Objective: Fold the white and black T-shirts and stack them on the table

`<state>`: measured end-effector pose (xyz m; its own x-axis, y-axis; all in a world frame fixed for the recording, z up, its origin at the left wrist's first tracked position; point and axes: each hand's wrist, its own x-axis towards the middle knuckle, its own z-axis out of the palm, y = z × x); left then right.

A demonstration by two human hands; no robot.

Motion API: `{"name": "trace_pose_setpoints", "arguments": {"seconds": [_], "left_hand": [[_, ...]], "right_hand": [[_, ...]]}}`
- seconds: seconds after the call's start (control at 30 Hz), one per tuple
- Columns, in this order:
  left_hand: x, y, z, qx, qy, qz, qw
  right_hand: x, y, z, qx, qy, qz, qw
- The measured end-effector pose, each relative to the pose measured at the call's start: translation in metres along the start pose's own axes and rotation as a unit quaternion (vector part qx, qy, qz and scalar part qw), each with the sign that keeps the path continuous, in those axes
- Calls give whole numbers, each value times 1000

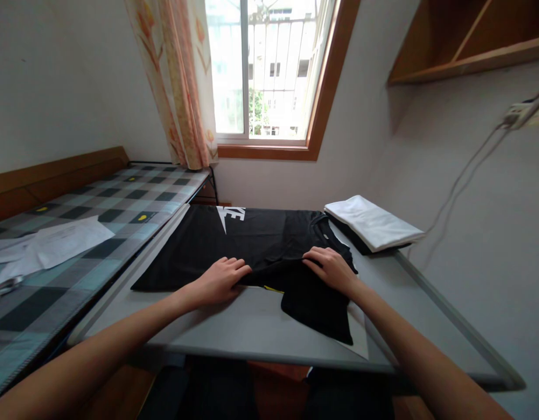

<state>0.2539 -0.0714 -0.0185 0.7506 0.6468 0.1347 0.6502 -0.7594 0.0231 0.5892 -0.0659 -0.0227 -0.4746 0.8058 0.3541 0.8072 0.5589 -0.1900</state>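
A black T-shirt (191, 251) with white lettering lies across the table, its collar toward the right and one sleeve spread toward the front edge. My left hand (223, 279) grips the shirt's near edge around the middle, fingers curled over the cloth. Farther right, my right hand (331, 267) pinches the fabric near the shoulder, above the sleeve. Between both hands the cloth is slightly raised in a fold. A thin yellow strip shows along the near edge, and part of a white sheet (359, 332) sticks out from under the sleeve.
The grey table (431, 315) stands against the right wall. Folded white cloth (370, 221) rests on folded black cloth at its back right. To the left is a bed with a checkered cover (90, 204) and papers (63, 242). A cable (459, 175) hangs along the wall.
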Motion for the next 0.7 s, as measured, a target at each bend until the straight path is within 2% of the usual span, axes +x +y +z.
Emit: {"name": "trace_pose_setpoints", "arguments": {"seconds": [0.1,0.23,0.37,0.47,0.57,0.7], "left_hand": [[-29,-38,-13,-18,-27,-44,999],[-80,-96,-31,-78,-73,-107,988],[-124,-140,-42,-155,-67,-181,969],[-146,-161,-48,-181,-45,-243,952],[-158,-173,-52,-228,-9,-313,922],[-157,-187,-46,-327,106,-373,862]], "right_hand": [[0,5,-1,31,-9,15,999],[-10,12,-1,100,-57,20,993],[-25,21,-5,132,-81,32,987],[-38,33,-13,125,-92,52,987],[-48,44,-22,130,-97,77,984],[-50,59,-29,182,-67,116,974]]}}
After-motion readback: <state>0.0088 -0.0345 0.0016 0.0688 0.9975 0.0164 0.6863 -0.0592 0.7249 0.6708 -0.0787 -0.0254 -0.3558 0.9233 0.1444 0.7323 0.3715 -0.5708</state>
